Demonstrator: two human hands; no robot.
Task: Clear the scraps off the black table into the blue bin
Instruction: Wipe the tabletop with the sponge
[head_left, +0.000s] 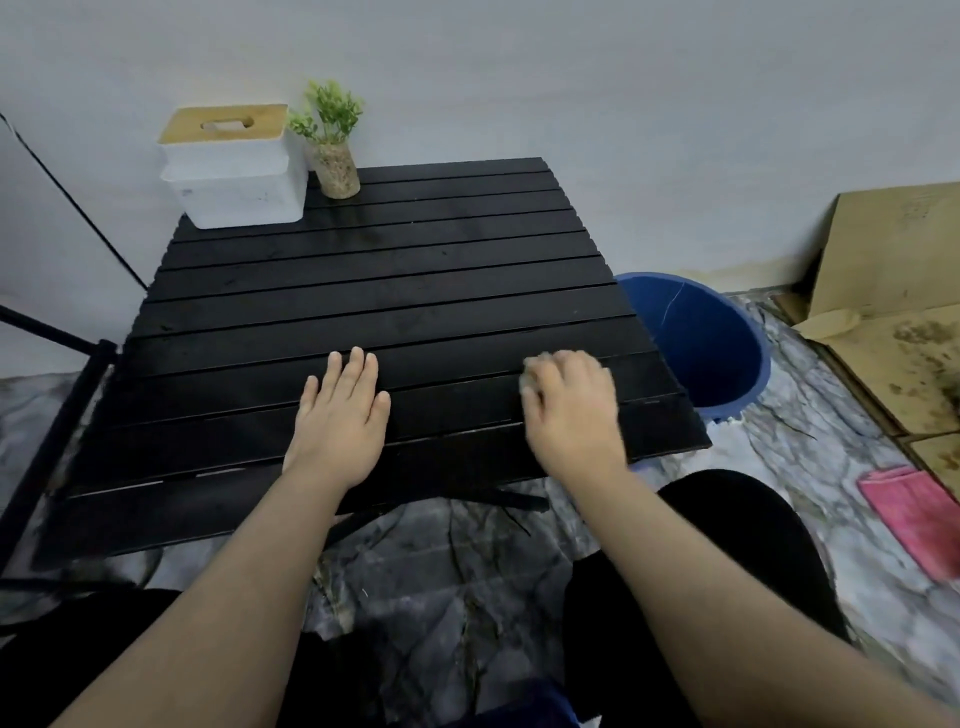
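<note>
The black slatted table (395, 270) fills the middle of the head view. My left hand (340, 415) lies flat on its near slats, palm down, fingers spread, holding nothing. My right hand (571, 405) rests near the table's right front edge with fingers curled over a pale scrap (531, 378) that peeks out at the fingertips. The blue bin (701, 338) stands on the floor just beyond the table's right edge, close to my right hand. No other loose scraps show on the slats.
A white box with a wooden lid (234, 166) and a small potted plant (335, 145) stand at the table's far left corner. Cardboard (893, 291) leans at the right wall. A pink cloth (909, 514) lies on the marbled floor. A black frame (57, 415) stands at the left.
</note>
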